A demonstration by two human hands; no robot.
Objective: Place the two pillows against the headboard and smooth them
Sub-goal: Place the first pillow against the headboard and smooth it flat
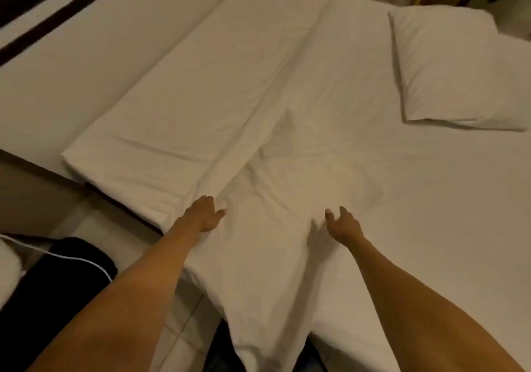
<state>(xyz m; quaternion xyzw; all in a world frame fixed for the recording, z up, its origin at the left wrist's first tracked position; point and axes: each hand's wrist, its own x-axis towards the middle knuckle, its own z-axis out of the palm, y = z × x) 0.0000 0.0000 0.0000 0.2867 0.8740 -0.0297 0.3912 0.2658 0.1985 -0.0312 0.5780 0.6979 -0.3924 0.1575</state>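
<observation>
- Open sheet between the right hand and the pillow: flat, unobstructed passage.
- Folded duvet forms a raised ridge just beside the left hand.
- Dark bag occupies the floor at lower left.

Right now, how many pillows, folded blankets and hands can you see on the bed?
Pillows: 1, a white pillow lying flat at the far right.
Folded white duvets: 1, the folded duvet on the left side.
Hands: 2, the left hand and the right hand, both on the white sheet.
Total: 4.
</observation>
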